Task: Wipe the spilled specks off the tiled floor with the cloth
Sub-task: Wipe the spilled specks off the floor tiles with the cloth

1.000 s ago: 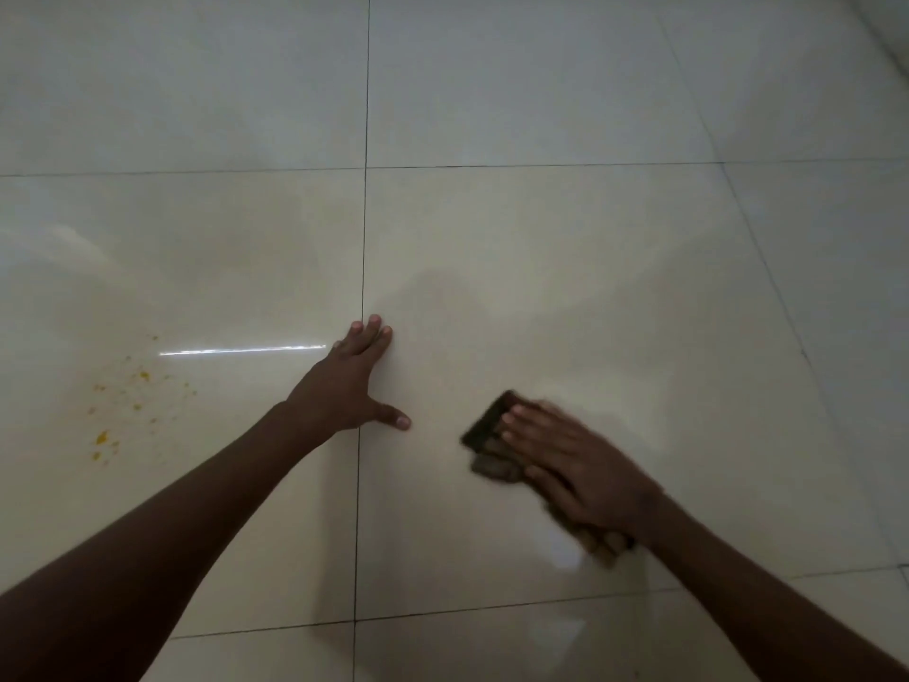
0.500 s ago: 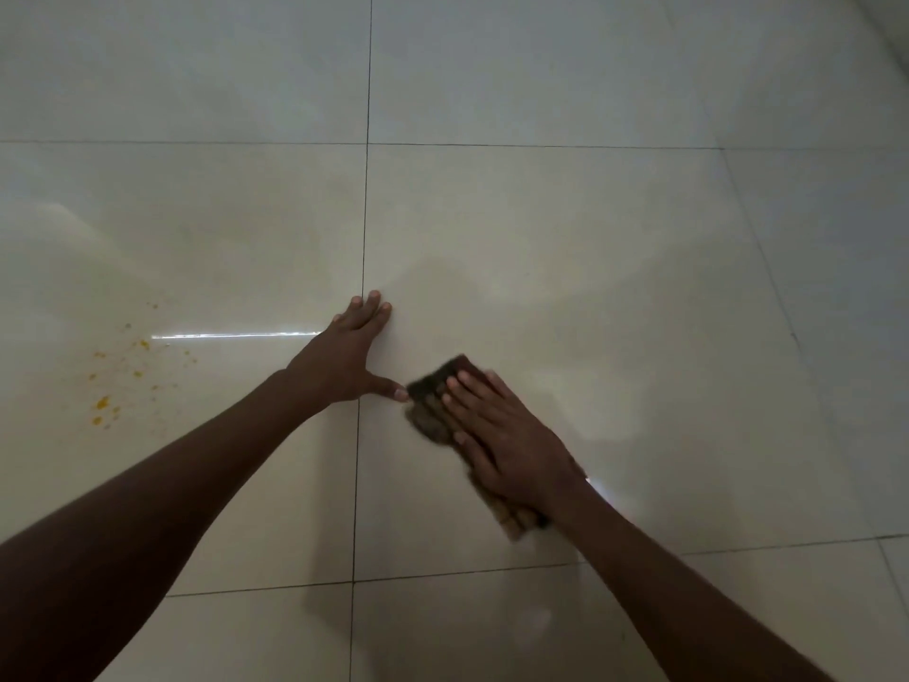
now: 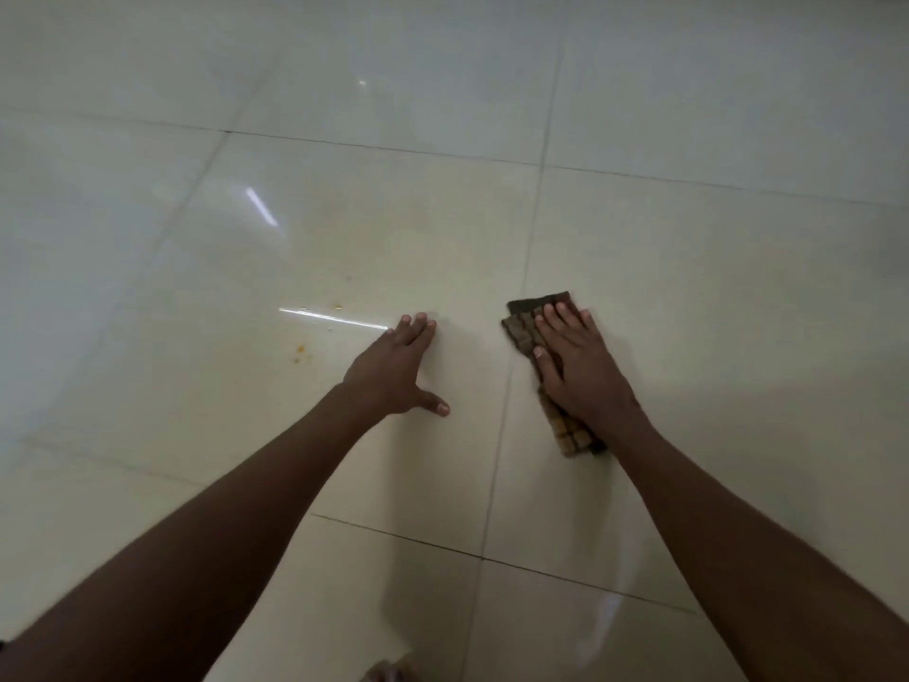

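Right hand (image 3: 580, 371), fingers flat, presses the folded brown checked cloth (image 3: 529, 327) onto the glossy cream tiled floor (image 3: 688, 287); left hand (image 3: 393, 371), spread, props the body near the orange specks (image 3: 300, 350).

Under me the glossy cream tiled floor (image 3: 688, 297) is crossed by thin dark grout lines. My left hand (image 3: 393, 371) lies flat on it, near orange specks (image 3: 300, 350). My right hand (image 3: 580, 371) presses the brown checked cloth (image 3: 524, 329) flat.

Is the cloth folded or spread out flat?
Folded, it seems: the cloth forms a narrow, layered strip under the right hand, which presses it flat on the floor.
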